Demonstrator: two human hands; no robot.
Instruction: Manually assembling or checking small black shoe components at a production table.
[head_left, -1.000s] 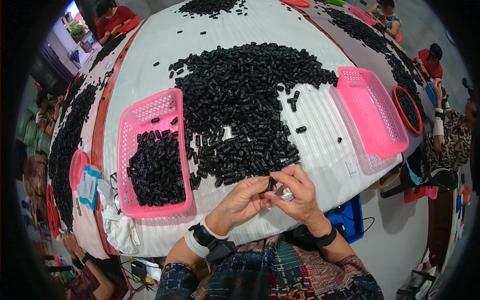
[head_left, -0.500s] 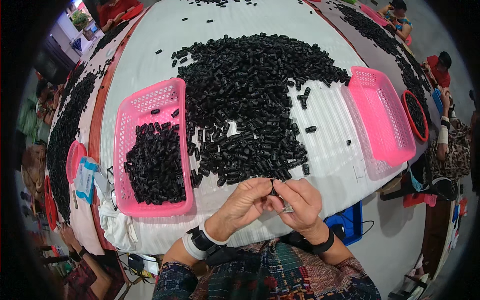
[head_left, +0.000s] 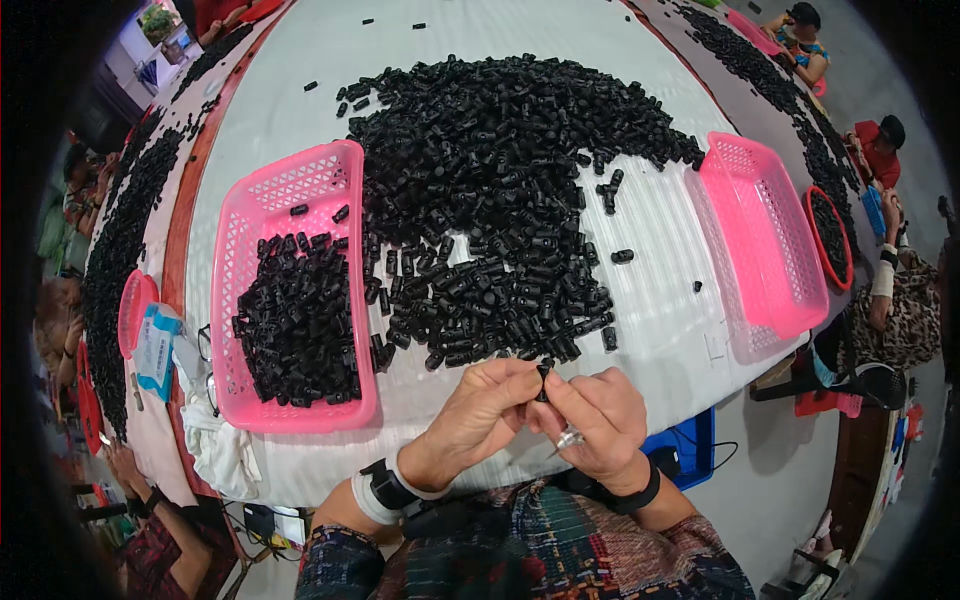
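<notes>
Together, left hand (head_left: 476, 418) and right hand (head_left: 608, 422) sandwich a black piece (head_left: 544, 369).

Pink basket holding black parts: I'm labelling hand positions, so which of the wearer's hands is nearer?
Left. The left hand is apart from the pink basket, to the right of its near end; the right hand is farther right.

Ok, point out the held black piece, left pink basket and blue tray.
Black piece (head_left: 544, 370): head view, its upper end.
Left pink basket (head_left: 298, 420): head view, its near rim.
Blue tray (head_left: 702, 424): head view, its right part.
</notes>
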